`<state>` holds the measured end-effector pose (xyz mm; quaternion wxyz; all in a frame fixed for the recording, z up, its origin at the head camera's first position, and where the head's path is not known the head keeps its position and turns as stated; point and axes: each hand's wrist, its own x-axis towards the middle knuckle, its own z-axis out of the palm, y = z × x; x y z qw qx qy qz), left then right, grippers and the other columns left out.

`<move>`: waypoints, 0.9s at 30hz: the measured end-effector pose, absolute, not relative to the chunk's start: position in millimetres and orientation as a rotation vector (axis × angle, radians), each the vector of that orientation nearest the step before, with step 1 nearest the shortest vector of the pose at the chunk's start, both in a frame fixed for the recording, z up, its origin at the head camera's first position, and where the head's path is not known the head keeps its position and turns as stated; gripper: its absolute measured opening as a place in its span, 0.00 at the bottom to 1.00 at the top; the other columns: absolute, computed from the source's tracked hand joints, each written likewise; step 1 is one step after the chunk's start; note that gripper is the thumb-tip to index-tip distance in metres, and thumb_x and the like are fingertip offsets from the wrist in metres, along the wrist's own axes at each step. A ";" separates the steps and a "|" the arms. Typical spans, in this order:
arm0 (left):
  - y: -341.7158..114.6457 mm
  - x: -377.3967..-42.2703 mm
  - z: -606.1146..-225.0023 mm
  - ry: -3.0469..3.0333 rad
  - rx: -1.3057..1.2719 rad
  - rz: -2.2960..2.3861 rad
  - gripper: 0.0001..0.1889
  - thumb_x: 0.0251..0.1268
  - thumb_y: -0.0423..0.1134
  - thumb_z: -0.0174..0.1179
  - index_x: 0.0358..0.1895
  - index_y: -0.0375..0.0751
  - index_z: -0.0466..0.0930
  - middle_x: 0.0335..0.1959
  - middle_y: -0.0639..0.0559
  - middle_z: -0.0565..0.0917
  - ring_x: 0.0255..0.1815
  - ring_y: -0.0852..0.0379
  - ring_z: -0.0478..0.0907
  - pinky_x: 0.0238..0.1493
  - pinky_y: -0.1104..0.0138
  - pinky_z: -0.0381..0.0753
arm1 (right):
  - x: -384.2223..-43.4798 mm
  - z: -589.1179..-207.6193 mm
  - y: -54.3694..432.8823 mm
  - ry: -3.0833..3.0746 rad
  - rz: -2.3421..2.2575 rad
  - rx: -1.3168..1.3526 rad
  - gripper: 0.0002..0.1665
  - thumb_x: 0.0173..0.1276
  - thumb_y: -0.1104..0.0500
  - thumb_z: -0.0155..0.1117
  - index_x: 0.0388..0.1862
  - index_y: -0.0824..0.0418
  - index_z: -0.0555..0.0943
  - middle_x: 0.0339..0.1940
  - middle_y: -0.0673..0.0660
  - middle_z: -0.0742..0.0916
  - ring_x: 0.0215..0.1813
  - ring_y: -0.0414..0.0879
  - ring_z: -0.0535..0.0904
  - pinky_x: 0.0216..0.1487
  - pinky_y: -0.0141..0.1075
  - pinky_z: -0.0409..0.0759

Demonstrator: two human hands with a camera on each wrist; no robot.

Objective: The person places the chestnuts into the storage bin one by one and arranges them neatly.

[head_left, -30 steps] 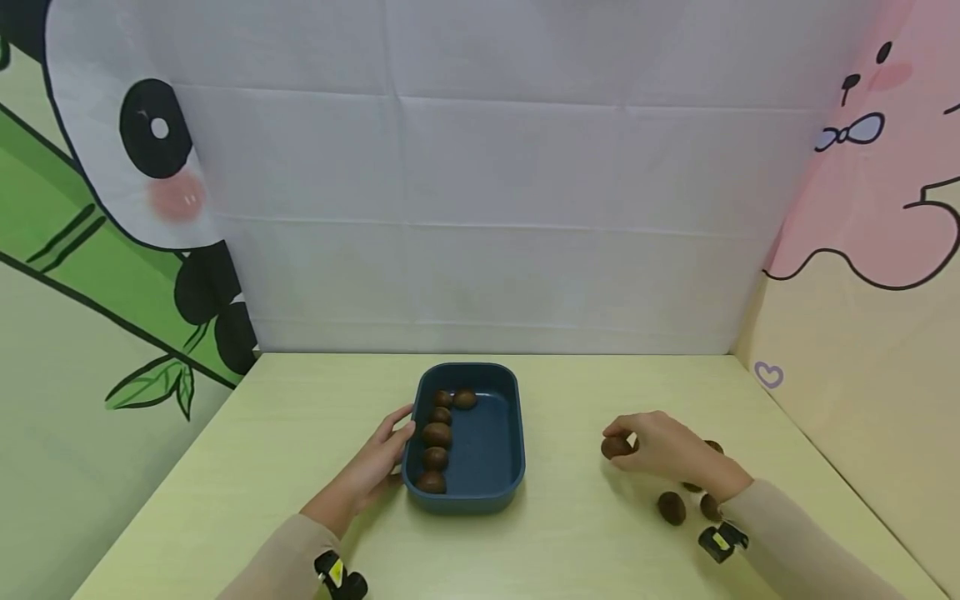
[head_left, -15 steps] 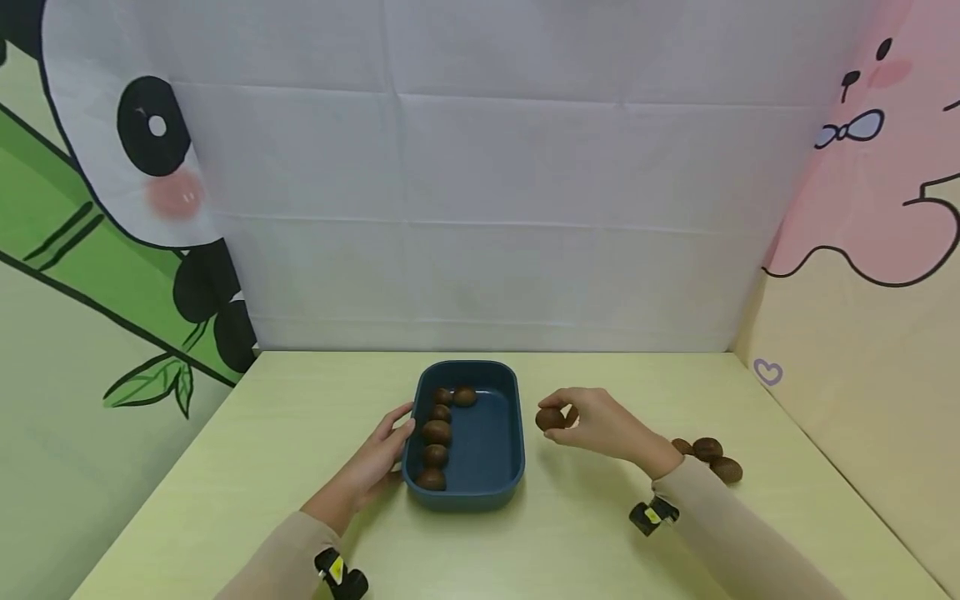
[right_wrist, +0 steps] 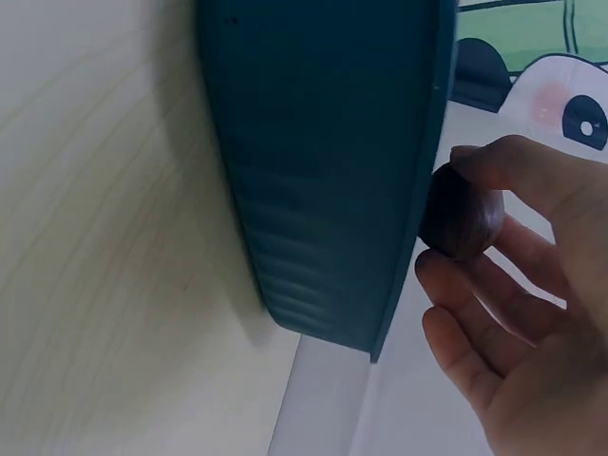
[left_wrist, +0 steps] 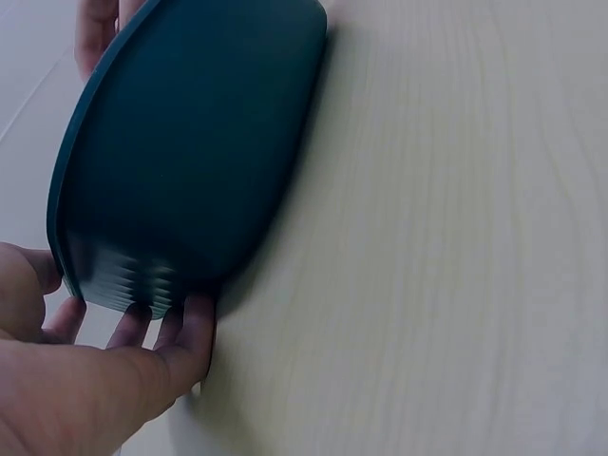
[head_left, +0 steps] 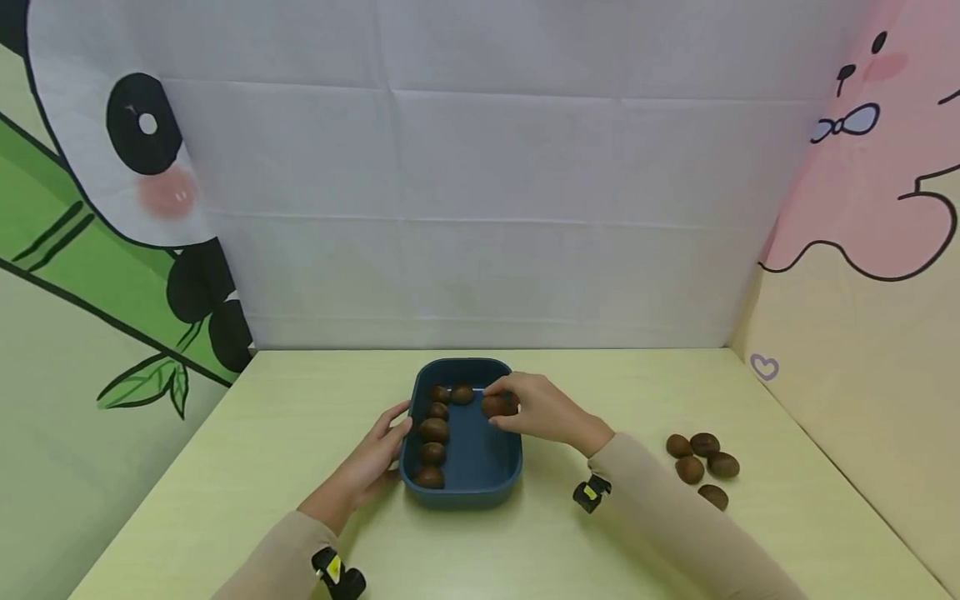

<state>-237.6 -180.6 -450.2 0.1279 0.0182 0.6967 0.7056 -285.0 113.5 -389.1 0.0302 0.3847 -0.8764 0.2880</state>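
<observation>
A dark blue rectangular box (head_left: 463,497) stands on the table. Inside, several chestnut-like brown nuts (head_left: 433,431) form a line along its left wall, with one more (head_left: 462,394) at the far end. My left hand (head_left: 372,461) holds the box by its left side; in the left wrist view its thumb is at the rim and its bent fingers touch the outer wall. Over the box's far right part, my right hand (head_left: 546,410) pinches another brown nut (right_wrist: 463,214) between thumb and fingers, at rim height.
Several loose brown nuts (head_left: 690,470) lie in a cluster on the right of the pale wooden table (head_left: 330,379). A white cloth wall (head_left: 487,217) rises behind the table, and printed panels flank it on both sides.
My right hand has carried the nut leftward from the loose cluster to above the box. The left hand stays at the box, and the nuts inside lie as before.
</observation>
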 end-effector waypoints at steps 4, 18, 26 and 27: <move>-180.2 -237.0 -451.8 2.026 0.043 2.051 0.28 0.84 0.49 0.42 0.79 0.52 0.49 0.74 0.35 0.62 0.72 0.36 0.65 0.63 0.42 0.69 | -294.4 -392.0 98.4 -2.709 0.792 1.221 0.22 0.68 0.54 0.71 0.58 0.60 0.83 0.50 0.50 0.85 0.44 0.41 0.80 0.43 0.35 0.78; -181.7 -237.9 -449.6 2.037 0.057 2.047 0.29 0.83 0.50 0.44 0.80 0.53 0.48 0.71 0.36 0.62 0.71 0.36 0.66 0.63 0.42 0.68 | -331.5 -405.6 59.3 -2.850 0.700 1.203 0.20 0.65 0.57 0.74 0.55 0.60 0.85 0.46 0.51 0.87 0.45 0.43 0.81 0.46 0.35 0.79; -181.2 -238.1 -450.4 2.038 0.056 2.040 0.29 0.83 0.50 0.44 0.80 0.52 0.48 0.72 0.35 0.61 0.72 0.35 0.64 0.64 0.41 0.67 | -338.7 -414.0 49.7 -2.931 0.655 1.101 0.20 0.65 0.55 0.75 0.55 0.56 0.85 0.47 0.50 0.86 0.51 0.45 0.81 0.52 0.37 0.79; -181.2 -238.3 -450.4 2.037 0.056 2.041 0.29 0.83 0.50 0.44 0.80 0.53 0.48 0.72 0.35 0.61 0.72 0.35 0.64 0.64 0.41 0.67 | -339.4 -414.8 49.0 -2.931 0.645 1.096 0.20 0.65 0.54 0.75 0.55 0.56 0.85 0.47 0.49 0.86 0.51 0.45 0.81 0.52 0.37 0.78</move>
